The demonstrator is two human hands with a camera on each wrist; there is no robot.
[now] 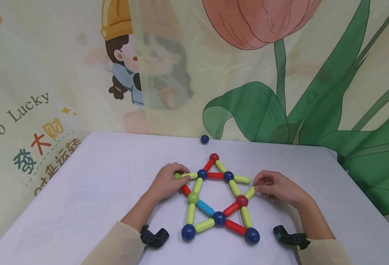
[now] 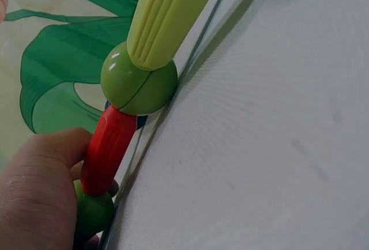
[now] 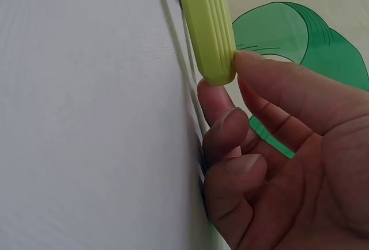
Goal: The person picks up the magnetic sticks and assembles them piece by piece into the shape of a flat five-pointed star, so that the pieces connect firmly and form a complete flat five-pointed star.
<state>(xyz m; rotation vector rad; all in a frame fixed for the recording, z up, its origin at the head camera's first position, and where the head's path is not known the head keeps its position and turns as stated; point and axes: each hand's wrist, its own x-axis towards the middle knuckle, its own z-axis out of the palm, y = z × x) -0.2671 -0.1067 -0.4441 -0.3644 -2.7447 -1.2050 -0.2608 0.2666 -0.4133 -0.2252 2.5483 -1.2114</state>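
A flat star-like frame of magnetic rods and balls lies on the table, with a blue rod among red and yellow-green ones. At its left point my left hand grips a green ball, where a red rod and a yellow-green rod meet; the fingers partly hide it. On the right, my right hand pinches the free end of a yellow-green rod between thumb and fingers. That rod's other end joins a red ball. Just above, another yellow-green rod sticks out from a dark blue ball, its outer end bare.
A loose dark blue ball sits at the table's back edge, behind the frame's red top ball. Dark blue balls form the two near corners. White cloth covers the table; a printed curtain hangs behind it.
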